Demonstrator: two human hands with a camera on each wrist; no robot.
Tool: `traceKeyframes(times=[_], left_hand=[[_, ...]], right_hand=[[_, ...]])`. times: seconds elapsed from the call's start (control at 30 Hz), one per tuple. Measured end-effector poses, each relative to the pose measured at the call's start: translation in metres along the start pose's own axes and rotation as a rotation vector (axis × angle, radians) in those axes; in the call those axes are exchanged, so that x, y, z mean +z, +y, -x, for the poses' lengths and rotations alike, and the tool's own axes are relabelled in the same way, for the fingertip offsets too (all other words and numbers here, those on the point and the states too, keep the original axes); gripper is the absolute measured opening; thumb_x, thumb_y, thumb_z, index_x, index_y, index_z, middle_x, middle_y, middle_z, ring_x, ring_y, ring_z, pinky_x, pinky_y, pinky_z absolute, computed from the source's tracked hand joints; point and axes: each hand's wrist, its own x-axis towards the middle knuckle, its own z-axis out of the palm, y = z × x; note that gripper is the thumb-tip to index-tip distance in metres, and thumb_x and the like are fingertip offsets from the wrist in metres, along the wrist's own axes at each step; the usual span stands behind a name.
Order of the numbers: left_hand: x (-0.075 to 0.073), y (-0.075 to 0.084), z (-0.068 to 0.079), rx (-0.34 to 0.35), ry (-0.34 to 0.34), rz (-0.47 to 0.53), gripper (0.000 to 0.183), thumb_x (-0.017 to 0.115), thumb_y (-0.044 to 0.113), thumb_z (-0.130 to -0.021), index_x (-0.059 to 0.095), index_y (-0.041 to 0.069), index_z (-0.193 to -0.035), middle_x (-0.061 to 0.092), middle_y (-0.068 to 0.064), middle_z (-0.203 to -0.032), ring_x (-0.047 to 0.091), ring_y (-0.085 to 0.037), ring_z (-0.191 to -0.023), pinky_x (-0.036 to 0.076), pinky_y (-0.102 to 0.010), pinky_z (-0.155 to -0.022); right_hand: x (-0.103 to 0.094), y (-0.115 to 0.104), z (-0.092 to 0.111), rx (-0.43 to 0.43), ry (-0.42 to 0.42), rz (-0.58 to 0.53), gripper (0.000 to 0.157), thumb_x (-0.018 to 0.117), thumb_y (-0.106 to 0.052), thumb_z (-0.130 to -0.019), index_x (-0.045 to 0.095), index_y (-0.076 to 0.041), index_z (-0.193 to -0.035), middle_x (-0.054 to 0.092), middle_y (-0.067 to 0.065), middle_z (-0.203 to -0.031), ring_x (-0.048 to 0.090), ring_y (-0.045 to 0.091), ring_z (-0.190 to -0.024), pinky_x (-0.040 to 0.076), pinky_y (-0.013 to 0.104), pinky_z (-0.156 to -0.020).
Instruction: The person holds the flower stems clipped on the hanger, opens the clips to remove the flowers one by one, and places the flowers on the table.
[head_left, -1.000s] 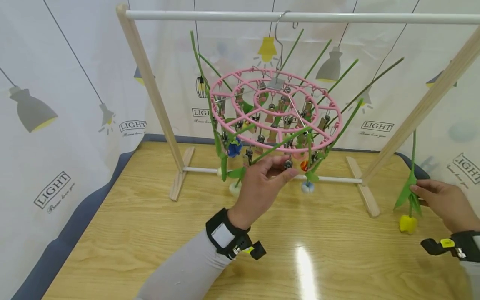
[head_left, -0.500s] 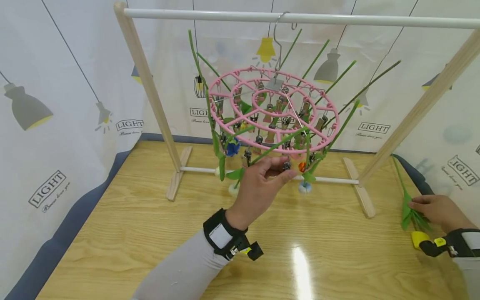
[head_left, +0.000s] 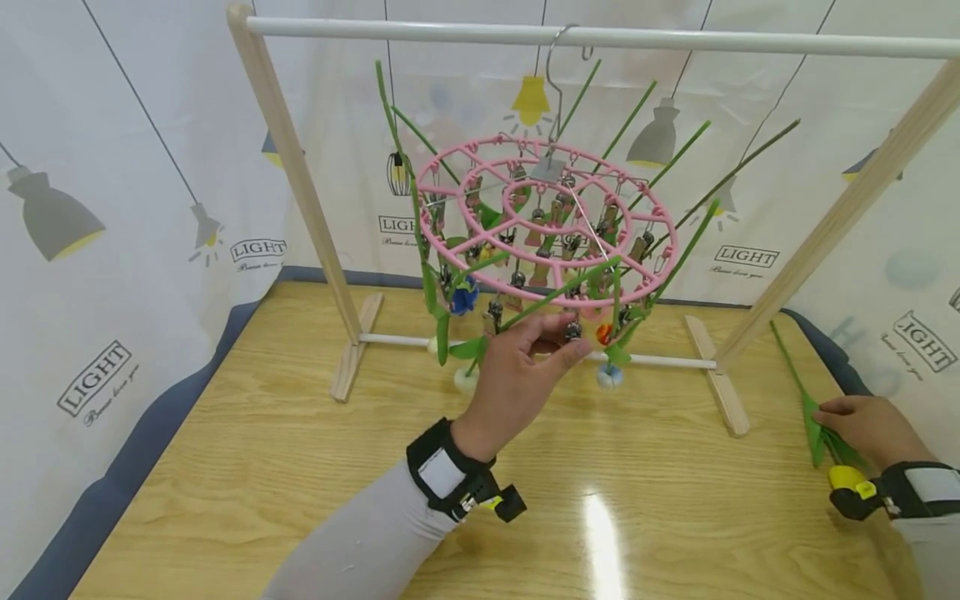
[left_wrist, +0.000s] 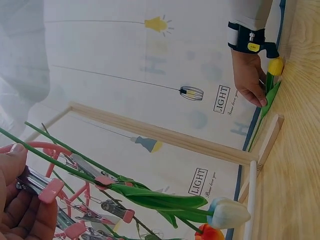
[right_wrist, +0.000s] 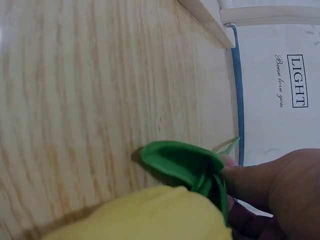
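Observation:
My left hand grips a metal clip with pink tips at the front of a round pink drying hanger. Nothing shows between that clip's tips in the left wrist view. Far right, low by the table, my right hand pinches a yellow artificial tulip by its green leaves. The bloom points toward me and the stem runs away toward the back edge. Other artificial tulips hang bloom-down around the hanger, among them a white and pale blue one and an orange one.
The hanger's hook goes over the white bar of a wooden stand. The stand's right foot lies between my hands. Several free clips dangle inside the hanger, and green stems stick up around it. A printed cloth closes off the back.
My right hand has lowered the yellow tulip toward the table, and its stem has tipped from upright to slanting back. My left hand keeps its grip on the clip.

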Motion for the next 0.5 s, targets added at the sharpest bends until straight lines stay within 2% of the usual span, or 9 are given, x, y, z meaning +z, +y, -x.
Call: traceKeyframes(times=[0.27,0.47,0.5], left_hand=[[0.0,0.0,-0.001,0.083,0.014,-0.009,0.034,0.067,0.01,-0.084,0.061,0.0,-0.116,0.066,-0.016,-0.094,0.06,-0.01,-0.086,0.055,-0.028,-0.078],[0.0,0.0,-0.001,0.065,0.002,-0.01,0.037,0.066,0.009,-0.085,0.059,0.0,-0.12,0.066,-0.016,-0.097,0.06,-0.011,-0.088,0.055,-0.027,-0.079],[0.001,-0.005,-0.001,0.066,0.003,-0.006,0.038,0.066,0.011,-0.085,0.059,0.002,-0.121,0.067,-0.014,-0.097,0.06,-0.01,-0.088,0.055,-0.026,-0.079]], right_hand=[[0.003,-0.005,0.002,-0.005,-0.008,-0.02,0.055,0.052,-0.033,-0.095,0.05,0.017,-0.116,0.053,0.04,-0.109,0.057,0.04,-0.081,0.05,0.041,-0.06],[0.002,-0.01,0.004,-0.027,-0.034,-0.004,0.06,0.05,-0.039,-0.095,0.05,0.017,-0.116,0.055,0.039,-0.109,0.056,0.042,-0.085,0.05,0.043,-0.063],[0.002,-0.011,0.004,-0.027,-0.036,-0.002,0.06,0.05,-0.038,-0.095,0.05,0.018,-0.116,0.055,0.039,-0.108,0.057,0.042,-0.084,0.05,0.043,-0.063]])
